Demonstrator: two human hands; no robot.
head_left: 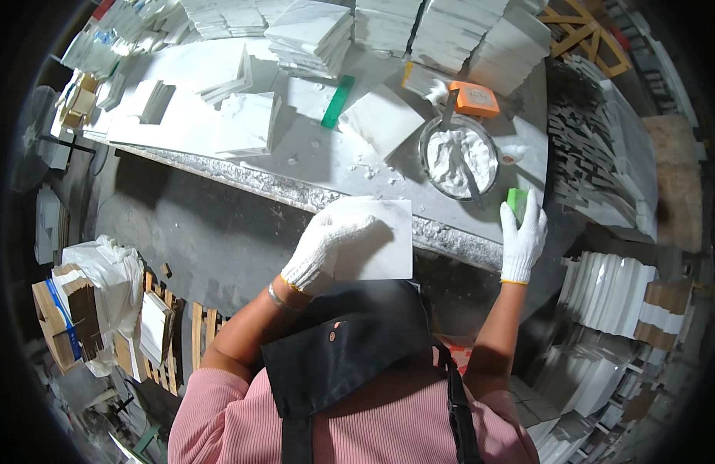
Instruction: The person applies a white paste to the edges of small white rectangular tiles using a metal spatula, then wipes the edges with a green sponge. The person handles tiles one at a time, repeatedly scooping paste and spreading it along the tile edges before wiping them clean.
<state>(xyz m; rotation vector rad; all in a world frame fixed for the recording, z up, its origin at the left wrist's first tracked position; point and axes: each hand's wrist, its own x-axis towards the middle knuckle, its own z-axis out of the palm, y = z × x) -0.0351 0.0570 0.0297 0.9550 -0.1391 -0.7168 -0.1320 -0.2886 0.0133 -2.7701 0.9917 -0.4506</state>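
In a white knit glove, my left hand point(326, 243) grips a white marble-look tile point(384, 251) in front of me, by the table's near edge. The fingers lie across its face. My right hand point(525, 238), gloved the same way, is closed on a bright green block point(517, 199) at the table's right end. Just left of that hand stands a round bowl point(492, 184) of white paste point(458, 158). One spatula point(467, 182) lies in the paste and another point(449, 110) leans at the far rim. A second marble tile point(382, 120) lies flat left of the bowl.
An orange box point(474, 99) sits behind the bowl, and a green strip point(338, 101) lies further left. Stacked tiles point(309, 37) line the table's back, with smaller stacks point(249, 122) at the left. More slabs point(605, 147) stand right of the table. Wrapped packs point(102, 294) stand at lower left.
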